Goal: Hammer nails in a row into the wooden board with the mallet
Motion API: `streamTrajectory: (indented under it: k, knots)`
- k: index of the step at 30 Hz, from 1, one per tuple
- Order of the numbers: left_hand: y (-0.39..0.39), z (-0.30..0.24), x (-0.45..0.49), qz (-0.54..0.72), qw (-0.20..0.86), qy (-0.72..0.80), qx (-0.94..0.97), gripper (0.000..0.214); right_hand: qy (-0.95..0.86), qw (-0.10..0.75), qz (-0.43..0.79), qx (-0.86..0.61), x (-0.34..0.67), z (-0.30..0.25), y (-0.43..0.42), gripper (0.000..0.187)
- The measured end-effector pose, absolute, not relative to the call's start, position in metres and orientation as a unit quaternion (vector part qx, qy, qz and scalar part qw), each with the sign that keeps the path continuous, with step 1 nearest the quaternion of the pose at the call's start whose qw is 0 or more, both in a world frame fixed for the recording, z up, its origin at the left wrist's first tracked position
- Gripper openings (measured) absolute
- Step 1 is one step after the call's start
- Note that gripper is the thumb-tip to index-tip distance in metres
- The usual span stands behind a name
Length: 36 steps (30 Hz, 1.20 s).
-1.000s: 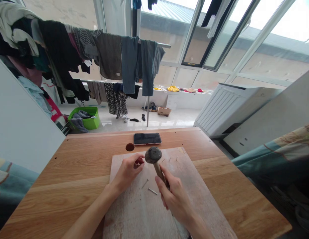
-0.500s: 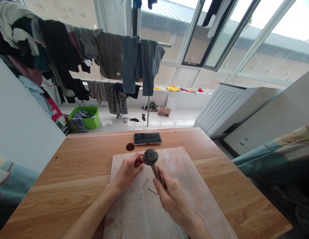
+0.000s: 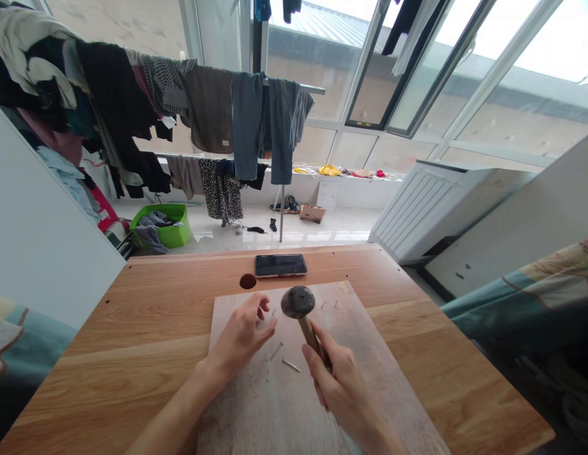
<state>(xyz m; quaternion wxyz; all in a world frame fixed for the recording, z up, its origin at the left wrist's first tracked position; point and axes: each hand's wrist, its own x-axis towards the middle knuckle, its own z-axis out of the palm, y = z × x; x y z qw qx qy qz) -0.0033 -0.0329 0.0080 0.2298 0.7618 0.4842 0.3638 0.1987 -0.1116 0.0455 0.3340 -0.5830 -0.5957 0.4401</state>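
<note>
My right hand point(image 3: 339, 373) is wrapped round the wooden handle of a hammer point(image 3: 298, 302), whose dark, rounded head is raised over the board. Just left of the hammer head, my left hand point(image 3: 244, 328) has its thumb and fingers apart and holds nothing. A small nail point(image 3: 274, 313) stands in the board beside its fingertips. Under both hands lies a worn wooden board point(image 3: 256, 411). Another nail point(image 3: 276, 350) and a thicker loose nail point(image 3: 291, 364) are on the board between my hands. Thin nails point(image 3: 336, 304) stand upright near the board's far right corner.
Beyond the board, a phone point(image 3: 281, 265) lies by a round hole point(image 3: 248, 281) in the wooden table point(image 3: 133, 354). Past the table are a rack of hanging clothes point(image 3: 208, 107), a green basket point(image 3: 175, 235) and a white ribbed appliance point(image 3: 427, 202). Curtains point(image 3: 535, 303) hang at the right.
My left fingers have opened and drawn slightly away from the small nail, which now shows. My right hand has moved the hammer to the right.
</note>
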Motion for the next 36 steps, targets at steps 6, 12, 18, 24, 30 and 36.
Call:
streamTrajectory:
  k: [6,12,18,24,30,36]
  knots:
    - [-0.08,0.033,0.012,0.143,0.023,0.442,0.885,0.017,-0.544,0.353,0.436,-0.624,0.213,0.046,-0.117,0.057]
    - [-0.089,0.043,0.028,0.019,-0.061,0.388,0.92,0.027,-0.549,0.351,0.44,-0.618,0.212,0.043,-0.12,0.06]
    - [-0.044,0.025,-0.009,0.273,0.143,0.467,0.829,0.022,-0.546,0.348,0.449,-0.616,0.211,0.046,-0.121,0.058]
    - [-0.018,0.001,-0.028,0.407,0.325,0.496,0.695,0.012,-0.549,0.344,0.449,-0.615,0.211,0.046,-0.119,0.058]
    - [-0.021,0.002,-0.026,0.398,0.323,0.45,0.732,0.02,-0.556,0.336,0.453,-0.61,0.206,0.045,-0.119,0.057]
    - [-0.02,0.001,-0.027,0.384,0.305,0.45,0.746,0.015,-0.569,0.337,0.455,-0.596,0.201,0.043,-0.118,0.057]
